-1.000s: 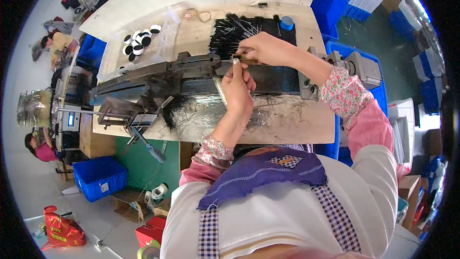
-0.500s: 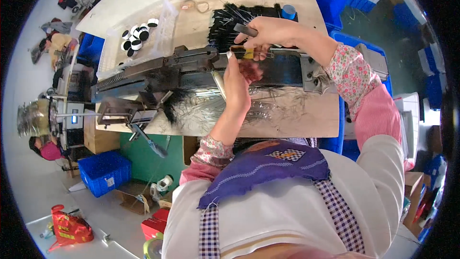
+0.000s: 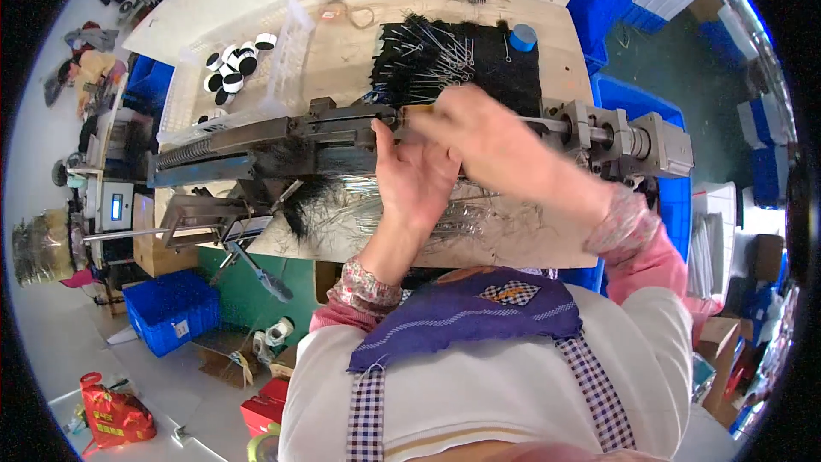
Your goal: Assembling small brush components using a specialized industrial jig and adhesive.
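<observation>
At the middle of a long dark metal machine [image 3: 333, 130], my left hand [image 3: 415, 175] is held palm up, its thumb raised and its fingers stretched out. My right hand [image 3: 470, 124] reaches over the machine beside it, fingertips close to the left fingers. Motion smears the right fingers, so whether they hold anything is unclear. A yellowish piece [image 3: 416, 109] shows at the right fingertips. Beyond my hands, several black-bristled twisted-wire brushes [image 3: 440, 60] with looped ends lie on a black cloth [image 3: 509, 77]. Loose wires [image 3: 363, 205] and black bristles [image 3: 299, 205] lie on the near side.
A clear plastic crate [image 3: 295, 51] with several black-and-white round caps [image 3: 231, 77] stands at the far left. A blue round lid [image 3: 522, 38] sits by the cloth. The machine's motor end [image 3: 658, 145] juts out right. Below left is a blue bin [image 3: 171, 308].
My right hand has moved left and nearer, uncovering the brushes and the machine's right end. The dark grey handle it held no longer shows. My left palm has turned upward.
</observation>
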A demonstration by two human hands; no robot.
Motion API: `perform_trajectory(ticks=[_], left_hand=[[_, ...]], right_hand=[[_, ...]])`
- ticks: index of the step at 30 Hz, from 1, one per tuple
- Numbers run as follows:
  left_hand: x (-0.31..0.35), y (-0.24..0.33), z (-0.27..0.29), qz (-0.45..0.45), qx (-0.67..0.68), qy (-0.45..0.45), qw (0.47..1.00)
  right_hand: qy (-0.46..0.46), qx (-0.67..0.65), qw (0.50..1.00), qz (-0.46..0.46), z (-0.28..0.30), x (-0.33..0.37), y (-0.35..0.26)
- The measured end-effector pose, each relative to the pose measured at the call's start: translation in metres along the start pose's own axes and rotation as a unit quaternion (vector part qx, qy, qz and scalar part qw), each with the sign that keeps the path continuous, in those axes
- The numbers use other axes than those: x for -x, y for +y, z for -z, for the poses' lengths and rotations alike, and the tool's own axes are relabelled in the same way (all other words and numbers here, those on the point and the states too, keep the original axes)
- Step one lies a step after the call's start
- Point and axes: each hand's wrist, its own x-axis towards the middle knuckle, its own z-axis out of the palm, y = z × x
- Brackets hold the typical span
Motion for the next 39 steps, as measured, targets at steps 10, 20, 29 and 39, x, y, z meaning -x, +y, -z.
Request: perform_trajectory(ticks=[10, 20, 29, 39], left_hand=[[0.011, -0.007, 0.013, -0.076, 0.001, -0.021, 0.997], [0.010, 0.001, -0.006, -0.067, -0.055, 0.020, 0.996], [0.007, 0.003, 0.005, -0.048, -0.009, 0.015, 0.999], [0.017, 0.006, 0.010, -0.065, -0.001, -0.046, 0.997]], right_hand=[[-0.017, -0.098, 0.988, -0.115, 0.003, -0.016, 0.024], [0.051, 0.008, 0.998, -0.019, 0.005, -0.016, 0.020], [0.053, 0.077, 0.995, 0.030, 0.012, -0.014, -0.001], [-0.035, -0.006, 0.996, -0.079, 0.010, -0.016, 0.023]])
